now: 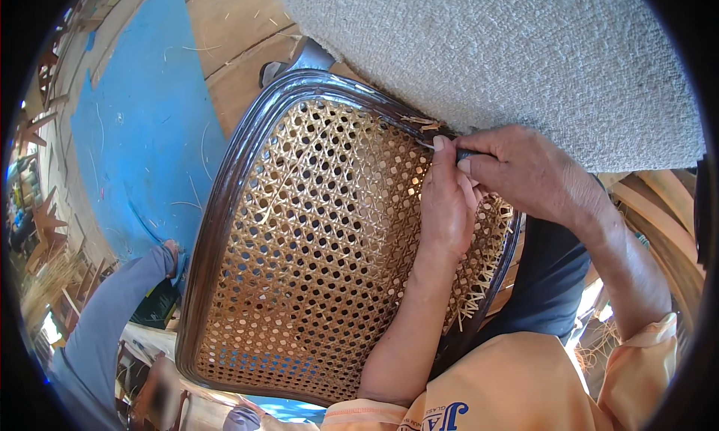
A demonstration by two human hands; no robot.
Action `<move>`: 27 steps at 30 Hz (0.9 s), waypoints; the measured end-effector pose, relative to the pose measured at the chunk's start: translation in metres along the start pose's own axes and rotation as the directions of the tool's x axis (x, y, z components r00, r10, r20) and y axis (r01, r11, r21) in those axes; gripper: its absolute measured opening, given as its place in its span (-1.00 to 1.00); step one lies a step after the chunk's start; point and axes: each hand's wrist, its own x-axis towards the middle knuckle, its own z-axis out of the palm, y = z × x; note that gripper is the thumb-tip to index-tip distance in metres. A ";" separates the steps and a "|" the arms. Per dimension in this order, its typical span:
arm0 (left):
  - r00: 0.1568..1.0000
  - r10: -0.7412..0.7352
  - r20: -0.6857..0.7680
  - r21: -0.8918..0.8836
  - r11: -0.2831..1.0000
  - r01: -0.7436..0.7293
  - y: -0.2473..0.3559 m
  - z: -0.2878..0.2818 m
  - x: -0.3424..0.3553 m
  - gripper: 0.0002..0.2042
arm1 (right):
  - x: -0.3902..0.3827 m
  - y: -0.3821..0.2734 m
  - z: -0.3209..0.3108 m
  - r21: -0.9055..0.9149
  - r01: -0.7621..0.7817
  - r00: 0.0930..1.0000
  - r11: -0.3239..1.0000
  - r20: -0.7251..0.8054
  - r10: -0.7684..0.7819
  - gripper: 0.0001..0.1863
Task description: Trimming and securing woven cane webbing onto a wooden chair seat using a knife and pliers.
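Observation:
A dark, glossy wooden chair frame holds a panel of woven cane webbing and lies tilted before me. At the upper right edge of the panel, my right hand grips a dark-handled tool. A thin pale tip shows by the groove, but the tool's kind is mostly hidden. My left hand is closed right beside it, thumb up against the tip; what its fingers pinch is hidden. Splintered cane bits lie on the frame just above. Loose cane ends stick out along the right side.
A grey textured cushion or cloth fills the upper right, close to my right hand. Blue sheeting with stray cane strands covers boards at the left. Another person's grey-blue sleeve reaches in there. Curved wooden parts stand at the right.

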 end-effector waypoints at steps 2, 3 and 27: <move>0.999 -0.003 -0.051 0.036 0.999 0.005 0.002 0.003 -0.001 -0.49 | 0.007 0.003 -0.005 0.007 0.033 0.998 0.999 0.058 -0.034 -0.69; 0.999 -0.004 -0.050 0.031 1.000 0.005 0.002 0.002 0.000 -0.49 | 0.009 0.002 -0.007 0.014 0.060 0.992 0.998 0.113 -0.061 -0.70; 0.945 -0.222 0.239 -0.366 0.881 0.299 0.006 -0.026 -0.002 -0.66 | -0.016 -0.064 0.040 -0.186 -0.361 0.932 0.914 -0.090 0.350 -0.67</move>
